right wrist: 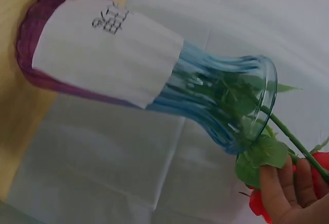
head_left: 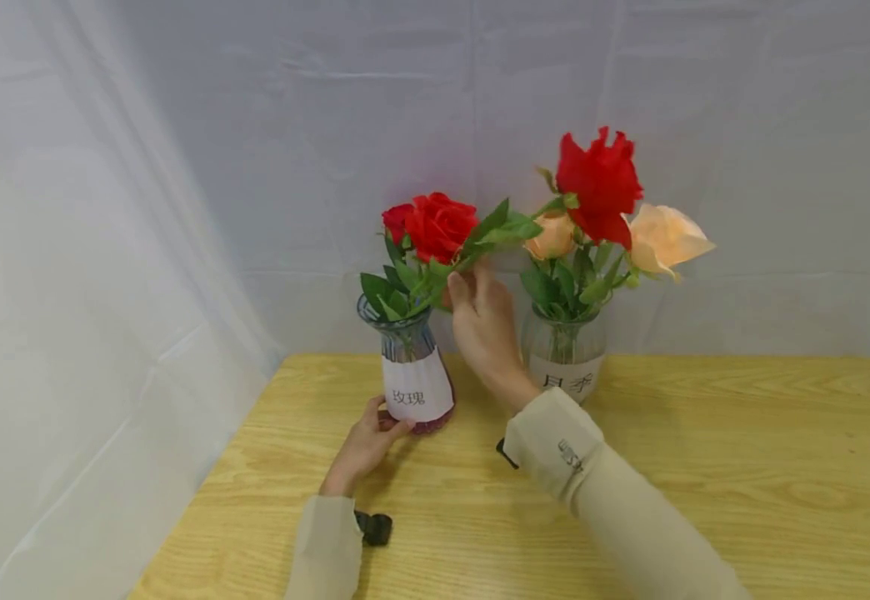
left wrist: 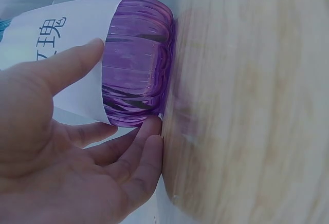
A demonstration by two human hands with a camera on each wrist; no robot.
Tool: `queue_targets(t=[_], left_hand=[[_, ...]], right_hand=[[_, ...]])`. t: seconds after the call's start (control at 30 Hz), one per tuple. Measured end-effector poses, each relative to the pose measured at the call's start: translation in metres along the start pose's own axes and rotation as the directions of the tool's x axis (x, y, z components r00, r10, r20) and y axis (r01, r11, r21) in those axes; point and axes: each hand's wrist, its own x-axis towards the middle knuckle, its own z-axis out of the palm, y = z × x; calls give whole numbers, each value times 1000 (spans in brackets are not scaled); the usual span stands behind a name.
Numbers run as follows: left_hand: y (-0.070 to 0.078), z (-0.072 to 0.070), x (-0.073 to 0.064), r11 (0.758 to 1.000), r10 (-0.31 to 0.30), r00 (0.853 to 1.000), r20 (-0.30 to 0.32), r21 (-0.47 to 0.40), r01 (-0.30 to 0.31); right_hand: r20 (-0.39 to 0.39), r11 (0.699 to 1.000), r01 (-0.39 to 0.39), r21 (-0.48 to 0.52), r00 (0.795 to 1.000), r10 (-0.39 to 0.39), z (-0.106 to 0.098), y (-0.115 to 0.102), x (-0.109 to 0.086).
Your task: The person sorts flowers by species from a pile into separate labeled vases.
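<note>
My left hand (head_left: 366, 442) holds the base of a ribbed glass vase (head_left: 408, 354), thumb on its white paper label (left wrist: 72, 80) and fingers round the purple bottom (left wrist: 136, 64). The vase shades to blue at its flared mouth (right wrist: 264, 100). Red roses (head_left: 441, 227) with green leaves stand in it. At the mouth my right hand (head_left: 486, 333) pinches a leafy green stem (right wrist: 295, 141). That stem slants up to the right toward a large red flower (head_left: 600, 185), which overlaps the second vase's flowers in the head view.
Right of my right hand stands a clear glass vase (head_left: 528, 337) with a white label and peach flowers (head_left: 667, 239). Both vases are near the back edge of the wood-grain table (head_left: 742, 467). A pale sheet (head_left: 315, 125) hangs behind and to the left.
</note>
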Motion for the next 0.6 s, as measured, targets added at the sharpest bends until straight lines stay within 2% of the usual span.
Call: queue_targets(t=[0.1, 0.27, 0.37, 0.47, 0.53, 0.6], left_hand=[[0, 0, 0, 1000, 3, 1000, 0, -8, -3], [1, 0, 0, 1000, 3, 1000, 7, -6, -3], [1, 0, 0, 1000, 3, 1000, 6, 0, -3], [0, 0, 0, 1000, 5, 1000, 4, 8, -5], [-1, 0, 0, 1000, 7, 1000, 3, 9, -7], [-1, 1, 1, 1000, 9, 1000, 4, 4, -9]], right_hand=[[61, 978, 1, -210, 998, 12, 2, -2, 10], [192, 914, 20, -406, 979, 64, 8, -5, 20], [278, 877, 47, -477, 955, 100, 13, -4, 24], [333, 838, 83, -540, 935, 121, 18, -3, 27], [351, 823, 78, -562, 924, 152, 19, -3, 27], [358, 829, 81, -554, 922, 150, 19, -2, 27]])
